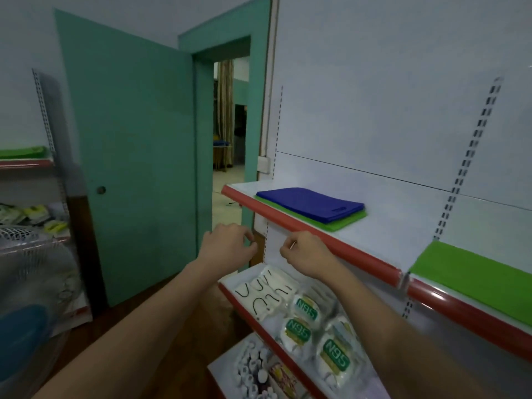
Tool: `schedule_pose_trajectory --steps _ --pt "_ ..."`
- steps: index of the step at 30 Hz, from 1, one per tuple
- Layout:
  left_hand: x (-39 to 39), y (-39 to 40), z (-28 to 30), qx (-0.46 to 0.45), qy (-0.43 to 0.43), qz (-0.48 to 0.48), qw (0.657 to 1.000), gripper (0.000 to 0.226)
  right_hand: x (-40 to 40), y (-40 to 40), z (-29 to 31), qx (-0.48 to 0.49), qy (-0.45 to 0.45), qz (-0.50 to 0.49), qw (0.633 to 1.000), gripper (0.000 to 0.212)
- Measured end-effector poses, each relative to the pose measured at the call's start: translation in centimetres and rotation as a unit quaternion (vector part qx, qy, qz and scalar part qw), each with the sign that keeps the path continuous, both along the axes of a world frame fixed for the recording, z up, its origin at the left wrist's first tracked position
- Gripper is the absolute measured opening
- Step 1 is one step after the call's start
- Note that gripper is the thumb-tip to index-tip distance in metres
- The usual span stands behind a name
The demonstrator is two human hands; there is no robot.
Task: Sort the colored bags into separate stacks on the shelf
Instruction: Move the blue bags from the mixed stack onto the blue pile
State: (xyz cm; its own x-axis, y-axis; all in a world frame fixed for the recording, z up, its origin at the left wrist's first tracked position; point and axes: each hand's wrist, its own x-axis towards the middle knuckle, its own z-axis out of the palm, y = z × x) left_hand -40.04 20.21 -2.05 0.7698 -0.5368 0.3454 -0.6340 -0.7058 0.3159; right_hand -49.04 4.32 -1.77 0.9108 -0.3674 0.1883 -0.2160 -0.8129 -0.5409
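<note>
On the top shelf point(383, 226), a smooth white board edged with a glossy red strip, lies a flat stack of soft, matte bags: blue bags point(311, 203) with a punched handle slot rest on top of a green bag point(344, 225) whose edge peeks out beneath. Further right on the same level, a separate green stack point(472, 273) lies flat and smooth. Both hands hang in the air just below and in front of the red edge. The left hand point(227, 244) has its fingers loosely curled with nothing in them; the right hand point(306, 253) is curled too, its thumb and forefinger tips close together, and I cannot tell whether it pinches something thin. Beneath them, the lower shelf holds crinkly clear packets of N95 masks point(316, 338) and white masks with black ear loops point(266, 292). Behind stands an open teal door point(129, 156), a white fan grille point(28, 254) to the left.
</note>
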Motion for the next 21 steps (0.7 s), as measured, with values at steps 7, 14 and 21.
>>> schedule_pose_trajectory --steps 7,14,21 --pt "9.3 -0.3 -2.6 -0.086 0.031 -0.015 0.996 0.029 8.6 0.5 -1.9 0.057 -0.008 0.026 0.998 0.014" --pt "18.9 -6.2 -2.1 -0.123 0.064 -0.094 0.986 0.025 16.3 -3.6 -1.2 0.121 -0.057 -0.010 0.991 0.011" --pt "26.6 -12.3 -1.9 -0.171 0.080 -0.167 0.968 0.015 20.9 -8.3 -0.7 0.152 -0.138 -0.089 0.975 0.007"
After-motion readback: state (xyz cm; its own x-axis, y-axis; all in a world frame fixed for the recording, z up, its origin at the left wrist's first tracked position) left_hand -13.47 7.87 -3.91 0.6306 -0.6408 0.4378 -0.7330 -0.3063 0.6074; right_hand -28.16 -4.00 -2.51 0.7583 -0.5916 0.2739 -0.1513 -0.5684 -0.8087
